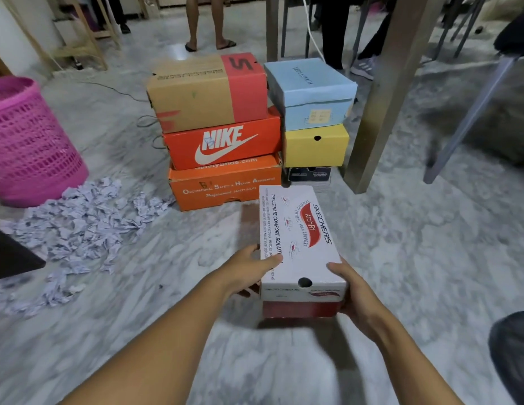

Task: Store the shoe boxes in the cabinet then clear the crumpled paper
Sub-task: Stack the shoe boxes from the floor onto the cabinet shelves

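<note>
A white Skechers shoe box (296,229) with a red base is held between both hands, just above the marble floor. My left hand (252,267) grips its left side and my right hand (351,290) wraps its near right corner. Behind it stand two stacks: a brown and red box (202,92) on an orange Nike box (222,138) on an orange safety-shoe box (222,185), and a light blue box (310,92) on a yellow box (313,147) on a dark box (309,174). Crumpled pale paper (79,229) lies scattered on the floor at left.
A pink plastic basket (29,141) stands at left by the paper. A wooden table leg (380,112) rises right of the stacks, a grey metal leg (471,118) farther right. A dark cabinet corner (9,255) shows at the left edge. People's legs stand at the back.
</note>
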Tool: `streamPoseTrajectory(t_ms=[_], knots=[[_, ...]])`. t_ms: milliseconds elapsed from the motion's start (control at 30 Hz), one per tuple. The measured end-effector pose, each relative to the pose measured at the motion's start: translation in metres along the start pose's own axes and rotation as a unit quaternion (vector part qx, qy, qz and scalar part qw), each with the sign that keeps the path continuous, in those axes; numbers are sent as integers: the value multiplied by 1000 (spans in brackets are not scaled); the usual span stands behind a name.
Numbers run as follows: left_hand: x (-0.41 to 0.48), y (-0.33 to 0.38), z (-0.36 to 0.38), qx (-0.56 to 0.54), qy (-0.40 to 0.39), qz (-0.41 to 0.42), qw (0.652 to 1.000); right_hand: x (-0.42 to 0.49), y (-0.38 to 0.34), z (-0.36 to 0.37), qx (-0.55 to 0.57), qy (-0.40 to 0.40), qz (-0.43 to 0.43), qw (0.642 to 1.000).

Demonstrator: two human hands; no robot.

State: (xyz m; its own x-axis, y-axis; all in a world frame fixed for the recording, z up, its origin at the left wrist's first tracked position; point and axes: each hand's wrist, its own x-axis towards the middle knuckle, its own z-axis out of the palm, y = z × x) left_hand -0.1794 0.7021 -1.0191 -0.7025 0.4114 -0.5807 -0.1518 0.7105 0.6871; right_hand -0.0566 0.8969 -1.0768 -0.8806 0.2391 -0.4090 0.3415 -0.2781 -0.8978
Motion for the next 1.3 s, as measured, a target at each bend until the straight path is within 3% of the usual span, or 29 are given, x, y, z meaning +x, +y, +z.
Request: streamPoseTrajectory(t_ms=[133, 333, 500, 700, 867, 1100, 1300], knots=[[-30, 3, -47, 91, -25, -18, 995, 8, -23, 26, -18, -76, 18, 997], [-93, -13, -119, 125, 39, -59, 990, 20, -61, 100, -61, -217, 37, 974], [-153, -36, -177, 168, 44, -171, 970, 25, -87, 165, -110, -291, 50, 949], [-235, -83, -220, 99, 113, -225, 963, 15, -102, 260, -143, -386, 59, 910], [-292, -141, -241, -69, 202, -215, 953, -10, -106, 349, -161, -447, 51, 878], [-336, -215, -285, -254, 428, -68, 864, -43, -122, 479, -223, -482, 10, 848], [-362, -233, -327, -352, 523, -21, 776, -50, -156, 584, -275, -491, -26, 826]])
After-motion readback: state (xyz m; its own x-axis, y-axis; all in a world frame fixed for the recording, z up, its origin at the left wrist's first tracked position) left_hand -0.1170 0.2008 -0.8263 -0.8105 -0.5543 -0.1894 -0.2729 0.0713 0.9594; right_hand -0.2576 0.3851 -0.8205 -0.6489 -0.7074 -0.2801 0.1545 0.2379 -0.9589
